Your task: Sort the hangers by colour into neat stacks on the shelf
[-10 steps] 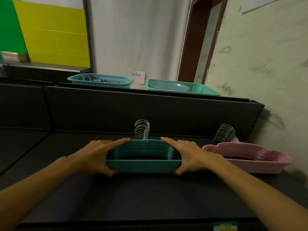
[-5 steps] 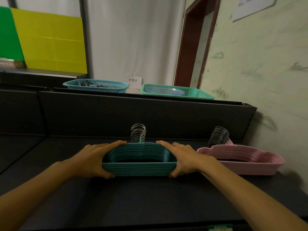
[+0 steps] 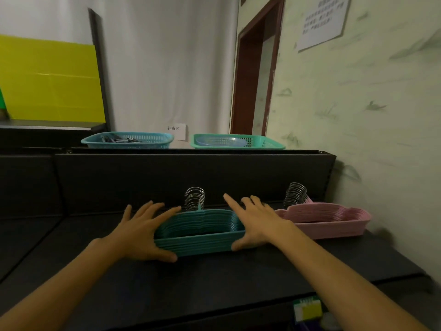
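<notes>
Left hand and right hand, fingers spread, flanking stacked teal plastic hangers on black shelf, white sign reading 补货区.

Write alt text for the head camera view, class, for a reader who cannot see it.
Two bare hands, left hand and right hand, press with spread fingers against the ends of a teal hanger stack on a dark shelf. A pink hanger stack lies to its right, apart from it. Two plastic baskets sit on the ledge behind.
</notes>
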A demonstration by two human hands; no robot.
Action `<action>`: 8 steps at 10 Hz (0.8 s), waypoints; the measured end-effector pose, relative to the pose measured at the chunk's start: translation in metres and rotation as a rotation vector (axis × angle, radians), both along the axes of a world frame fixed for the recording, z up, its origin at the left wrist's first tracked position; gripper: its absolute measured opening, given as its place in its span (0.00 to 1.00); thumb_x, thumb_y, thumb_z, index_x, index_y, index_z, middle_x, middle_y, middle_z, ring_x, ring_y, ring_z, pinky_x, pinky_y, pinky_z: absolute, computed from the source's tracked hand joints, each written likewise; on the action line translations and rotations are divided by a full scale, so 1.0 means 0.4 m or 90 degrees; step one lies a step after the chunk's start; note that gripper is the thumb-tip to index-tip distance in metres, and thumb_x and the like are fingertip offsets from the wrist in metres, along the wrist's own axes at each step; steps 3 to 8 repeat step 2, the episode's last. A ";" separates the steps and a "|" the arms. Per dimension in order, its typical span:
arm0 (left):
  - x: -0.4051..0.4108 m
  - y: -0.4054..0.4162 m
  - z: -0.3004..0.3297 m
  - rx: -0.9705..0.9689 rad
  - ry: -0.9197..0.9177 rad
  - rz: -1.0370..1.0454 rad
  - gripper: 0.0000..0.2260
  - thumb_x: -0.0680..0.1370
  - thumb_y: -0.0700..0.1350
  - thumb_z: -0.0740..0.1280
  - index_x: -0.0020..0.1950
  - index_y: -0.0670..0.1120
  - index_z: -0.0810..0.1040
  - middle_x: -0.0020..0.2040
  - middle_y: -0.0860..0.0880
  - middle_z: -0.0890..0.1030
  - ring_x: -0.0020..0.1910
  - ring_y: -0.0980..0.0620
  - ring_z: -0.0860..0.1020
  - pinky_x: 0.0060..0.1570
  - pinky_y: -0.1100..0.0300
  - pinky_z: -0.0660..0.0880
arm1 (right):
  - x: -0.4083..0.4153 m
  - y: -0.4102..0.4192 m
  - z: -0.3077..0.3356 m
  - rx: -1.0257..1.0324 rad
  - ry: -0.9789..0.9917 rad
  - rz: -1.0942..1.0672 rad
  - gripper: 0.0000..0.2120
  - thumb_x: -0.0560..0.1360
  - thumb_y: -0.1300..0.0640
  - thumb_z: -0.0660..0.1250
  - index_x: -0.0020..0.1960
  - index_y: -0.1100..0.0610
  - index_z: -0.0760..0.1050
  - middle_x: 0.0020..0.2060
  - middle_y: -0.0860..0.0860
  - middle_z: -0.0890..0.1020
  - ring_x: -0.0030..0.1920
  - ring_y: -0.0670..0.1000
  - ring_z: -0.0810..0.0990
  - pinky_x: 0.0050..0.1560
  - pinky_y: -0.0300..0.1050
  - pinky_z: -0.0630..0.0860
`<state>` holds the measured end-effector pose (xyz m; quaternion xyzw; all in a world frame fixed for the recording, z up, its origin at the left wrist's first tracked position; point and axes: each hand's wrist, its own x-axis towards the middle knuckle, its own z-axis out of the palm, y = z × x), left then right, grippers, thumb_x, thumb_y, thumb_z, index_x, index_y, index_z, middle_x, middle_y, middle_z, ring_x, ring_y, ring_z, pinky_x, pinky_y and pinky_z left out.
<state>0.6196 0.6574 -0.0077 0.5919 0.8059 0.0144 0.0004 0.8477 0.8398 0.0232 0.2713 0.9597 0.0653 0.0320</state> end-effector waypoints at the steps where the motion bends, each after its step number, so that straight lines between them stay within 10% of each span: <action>1: 0.009 -0.039 0.014 0.168 -0.097 -0.003 0.44 0.59 0.81 0.54 0.68 0.72 0.34 0.78 0.54 0.50 0.76 0.49 0.47 0.72 0.38 0.43 | 0.079 -0.033 0.057 -0.065 0.210 0.024 0.44 0.72 0.36 0.67 0.78 0.43 0.44 0.72 0.54 0.62 0.72 0.54 0.60 0.69 0.54 0.65; 2: 0.001 -0.077 0.024 0.309 -0.200 -0.009 0.40 0.62 0.79 0.56 0.70 0.74 0.44 0.76 0.52 0.58 0.74 0.49 0.58 0.71 0.38 0.54 | 0.174 -0.052 0.081 -0.110 0.483 0.030 0.33 0.72 0.41 0.68 0.74 0.45 0.62 0.63 0.49 0.75 0.63 0.47 0.72 0.64 0.50 0.72; 8: 0.001 -0.077 0.024 0.309 -0.200 -0.009 0.40 0.62 0.79 0.56 0.70 0.74 0.44 0.76 0.52 0.58 0.74 0.49 0.58 0.71 0.38 0.54 | 0.174 -0.052 0.081 -0.110 0.483 0.030 0.33 0.72 0.41 0.68 0.74 0.45 0.62 0.63 0.49 0.75 0.63 0.47 0.72 0.64 0.50 0.72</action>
